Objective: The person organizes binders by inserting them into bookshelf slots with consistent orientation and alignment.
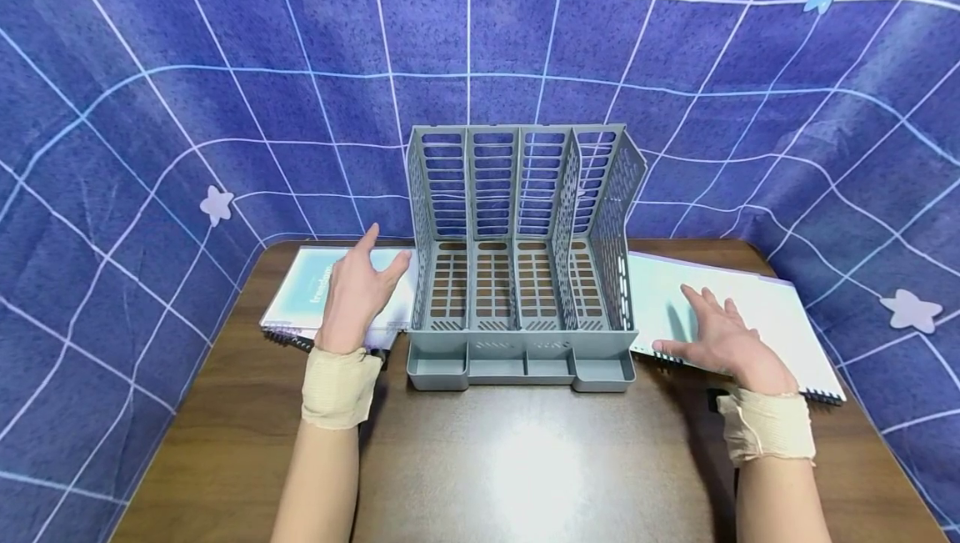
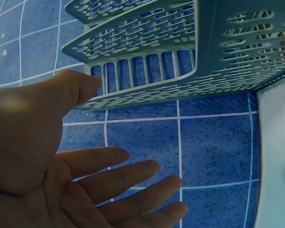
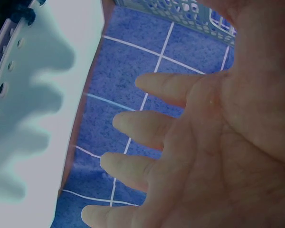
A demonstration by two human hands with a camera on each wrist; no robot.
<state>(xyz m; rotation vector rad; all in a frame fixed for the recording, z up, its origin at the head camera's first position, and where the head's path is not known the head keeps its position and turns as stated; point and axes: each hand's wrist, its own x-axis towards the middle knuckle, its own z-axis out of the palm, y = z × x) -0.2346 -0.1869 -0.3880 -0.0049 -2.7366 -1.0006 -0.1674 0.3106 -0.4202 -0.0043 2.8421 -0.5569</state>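
Note:
A grey plastic desk file organizer [image 1: 491,332] with upright slotted dividers stands mid-table, small trays along its front. Left of it lie spiral notebooks [image 1: 300,284], the top one pale blue and white with printed lettering. My left hand [image 1: 358,289] hovers over them, thumb apart from the straight fingers, holding nothing. In the left wrist view the organizer's side [image 2: 247,47] rises beside the thumb. To the right, pale green-white spiral notebooks [image 1: 772,326] lie flat and overlap. Above them my right hand [image 1: 723,339] is spread and holds nothing; its shadow falls on the cover [image 3: 47,28].
The brown wooden table [image 1: 480,460] has a bright glare spot near its front. A blue cloth with a white grid [image 1: 510,34] hangs behind and at both sides, with star shapes [image 1: 217,204] on it. Beige wraps [image 1: 339,389] circle both wrists.

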